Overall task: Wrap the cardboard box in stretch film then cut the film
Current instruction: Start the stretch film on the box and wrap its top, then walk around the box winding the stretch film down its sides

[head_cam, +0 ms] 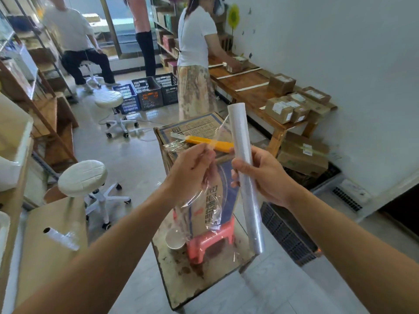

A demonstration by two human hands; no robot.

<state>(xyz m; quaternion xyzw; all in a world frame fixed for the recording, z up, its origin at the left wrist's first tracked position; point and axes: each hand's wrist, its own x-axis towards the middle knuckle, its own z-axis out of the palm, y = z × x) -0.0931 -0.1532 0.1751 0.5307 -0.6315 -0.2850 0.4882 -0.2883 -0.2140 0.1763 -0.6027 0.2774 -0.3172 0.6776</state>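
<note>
Worktop [181,279]: stained, low, 6 o'clock.
Cardboard box [199,126]: centre, upright on a pink stool [210,240] on the worktop.
Film roll [243,155]: near-vertical, 3 o'clock of box, gripped by right hand [265,175].
Left hand [192,171]: pinching loose film [213,207], 9 o'clock of roll.
Yellow knife [210,142]: lying on box top.

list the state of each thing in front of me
clear stretch film roll: tilted, gripped by right hand
loose film end: unrolled, pinched by left hand
tall printed cardboard box: upright on pink plastic stool
yellow utility knife: lying on box top
white paper cup: upright
</note>
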